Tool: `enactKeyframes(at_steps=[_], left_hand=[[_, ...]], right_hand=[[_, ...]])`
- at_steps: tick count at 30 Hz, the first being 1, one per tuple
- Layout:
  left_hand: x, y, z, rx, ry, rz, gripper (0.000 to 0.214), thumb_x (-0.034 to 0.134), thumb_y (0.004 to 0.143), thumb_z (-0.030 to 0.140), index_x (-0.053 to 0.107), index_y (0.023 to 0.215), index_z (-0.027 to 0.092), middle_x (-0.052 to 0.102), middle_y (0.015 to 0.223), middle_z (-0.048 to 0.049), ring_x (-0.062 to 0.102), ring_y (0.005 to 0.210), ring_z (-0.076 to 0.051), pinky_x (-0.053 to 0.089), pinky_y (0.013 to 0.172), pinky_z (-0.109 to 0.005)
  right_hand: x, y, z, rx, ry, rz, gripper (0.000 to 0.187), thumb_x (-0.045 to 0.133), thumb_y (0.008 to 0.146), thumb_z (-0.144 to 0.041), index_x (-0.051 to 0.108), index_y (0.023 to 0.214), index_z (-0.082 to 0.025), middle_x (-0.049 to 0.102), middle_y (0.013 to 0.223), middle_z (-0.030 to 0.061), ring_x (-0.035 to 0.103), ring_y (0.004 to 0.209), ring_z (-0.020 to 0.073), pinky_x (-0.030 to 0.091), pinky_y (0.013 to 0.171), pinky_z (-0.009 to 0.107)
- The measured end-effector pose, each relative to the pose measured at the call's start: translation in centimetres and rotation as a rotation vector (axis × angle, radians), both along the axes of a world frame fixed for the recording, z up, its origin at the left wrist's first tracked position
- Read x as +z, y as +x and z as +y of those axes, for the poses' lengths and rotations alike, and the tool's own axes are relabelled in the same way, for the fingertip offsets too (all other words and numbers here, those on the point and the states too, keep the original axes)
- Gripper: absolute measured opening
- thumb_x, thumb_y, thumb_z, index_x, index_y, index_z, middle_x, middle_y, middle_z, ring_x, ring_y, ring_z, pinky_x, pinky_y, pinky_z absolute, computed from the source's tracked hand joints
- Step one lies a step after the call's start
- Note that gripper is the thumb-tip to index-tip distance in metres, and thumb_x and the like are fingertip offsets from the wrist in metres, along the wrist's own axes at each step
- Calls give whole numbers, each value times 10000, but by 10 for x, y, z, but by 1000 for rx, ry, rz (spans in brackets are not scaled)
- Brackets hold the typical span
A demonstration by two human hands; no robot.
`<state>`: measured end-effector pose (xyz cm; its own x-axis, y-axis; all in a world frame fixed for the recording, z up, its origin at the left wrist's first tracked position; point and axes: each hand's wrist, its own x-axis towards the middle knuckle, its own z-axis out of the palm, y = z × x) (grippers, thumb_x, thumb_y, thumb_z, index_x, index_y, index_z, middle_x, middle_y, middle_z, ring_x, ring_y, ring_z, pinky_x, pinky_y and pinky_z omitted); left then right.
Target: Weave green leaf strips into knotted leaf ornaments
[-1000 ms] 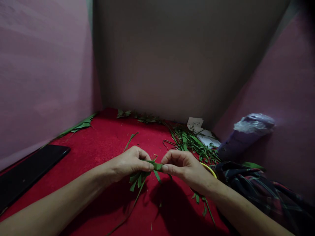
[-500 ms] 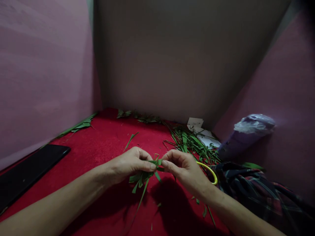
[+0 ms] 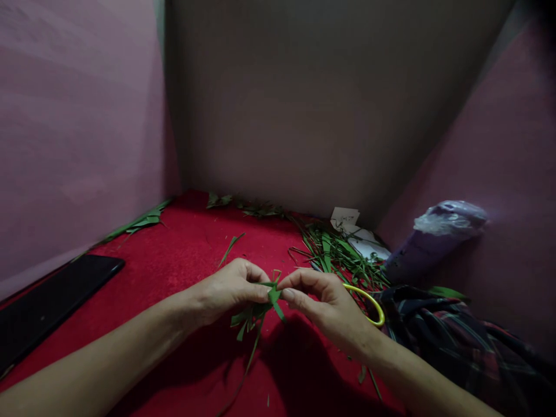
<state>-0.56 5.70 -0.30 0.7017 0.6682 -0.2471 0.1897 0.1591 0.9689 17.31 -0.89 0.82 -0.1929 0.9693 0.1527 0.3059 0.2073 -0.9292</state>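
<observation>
the left hand (image 3: 232, 289) pinches leaf strips (image 3: 274, 296) between closed fingers; the right hand (image 3: 326, 298), at their three o'clock, nips an edge; even tension should prevent tearing.

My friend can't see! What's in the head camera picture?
The left hand and right hand pinch leaf strips over a red surface. A leaf pile lies beyond, a yellow loop by the right hand, and a black slab at left.

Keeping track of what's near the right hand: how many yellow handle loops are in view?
1: a yellow handle loop showing from behind the right hand, between it and the dark plaid cloth. Another may be hidden behind that hand.
</observation>
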Motion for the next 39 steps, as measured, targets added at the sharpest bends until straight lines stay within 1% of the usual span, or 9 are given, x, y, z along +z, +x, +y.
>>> enactKeyframes(at_steps=[4, 8, 11, 14, 20, 25, 30, 33, 39], left_hand=[[-1, 0, 0, -12, 7, 2, 241, 687, 671, 322, 550, 575, 149, 469, 449, 64, 357, 346, -46, 257, 338, -169], [-1, 0, -2, -56, -12, 7, 265, 658, 699, 364, 545, 572, 160, 465, 437, 62, 372, 335, -60, 286, 333, -180], [-2, 1, -4, -73, -22, 7, 241, 656, 700, 337, 547, 577, 160, 453, 440, 67, 360, 344, -57, 276, 345, -182], [-2, 1, -5, -80, -47, -5, 242, 662, 694, 331, 538, 575, 162, 435, 446, 73, 337, 357, -56, 255, 360, -192], [2, 1, -5, -72, -92, -50, 312, 707, 657, 370, 506, 542, 161, 407, 458, 83, 294, 378, -45, 221, 384, -202], [3, 0, -3, -53, -113, -72, 270, 710, 656, 351, 545, 569, 156, 448, 456, 73, 326, 368, -51, 243, 375, -200], [1, 0, -1, -26, -109, -98, 218, 709, 660, 298, 574, 582, 145, 473, 459, 66, 340, 373, -47, 255, 379, -190], [1, 0, -1, -22, -107, -99, 223, 712, 661, 302, 576, 583, 143, 480, 461, 66, 343, 376, -45, 258, 378, -184], [2, 1, -2, -35, -107, -96, 228, 699, 675, 291, 557, 570, 147, 468, 468, 69, 344, 385, -45, 271, 382, -183]], right_hand=[[0, -1, 0, 16, 27, -9, 107, 586, 803, -178, 682, 849, -191, 660, 754, 3, 579, 711, 126, 446, 684, 252], [-4, -1, 1, -42, 54, 20, 35, 592, 796, -175, 617, 771, -176, 600, 696, -18, 535, 644, 104, 436, 613, 231], [-9, -1, 2, -98, 28, 100, 82, 598, 794, -197, 534, 746, -180, 543, 655, -37, 505, 598, 93, 422, 555, 220], [-10, -2, 1, -87, 8, 121, 92, 578, 811, -205, 516, 748, -179, 541, 661, -31, 513, 610, 98, 428, 559, 225], [-3, -3, -3, -31, 108, -71, 38, 610, 800, -171, 596, 835, -178, 620, 761, -8, 557, 695, 115, 452, 645, 240], [-1, 0, -4, -55, 248, -207, 104, 575, 810, -97, 587, 869, -181, 638, 807, 6, 585, 731, 126, 455, 674, 250], [-4, 2, -2, -117, 430, -375, 67, 584, 819, -122, 597, 850, -179, 641, 796, 26, 583, 741, 155, 444, 683, 285], [-6, 3, -2, -108, 529, -453, 85, 575, 823, -116, 595, 872, -182, 639, 817, 34, 578, 776, 167, 443, 705, 298], [-7, 2, -1, -115, 564, -491, 112, 490, 869, -126, 588, 883, -179, 640, 804, 41, 578, 765, 167, 440, 687, 299]])
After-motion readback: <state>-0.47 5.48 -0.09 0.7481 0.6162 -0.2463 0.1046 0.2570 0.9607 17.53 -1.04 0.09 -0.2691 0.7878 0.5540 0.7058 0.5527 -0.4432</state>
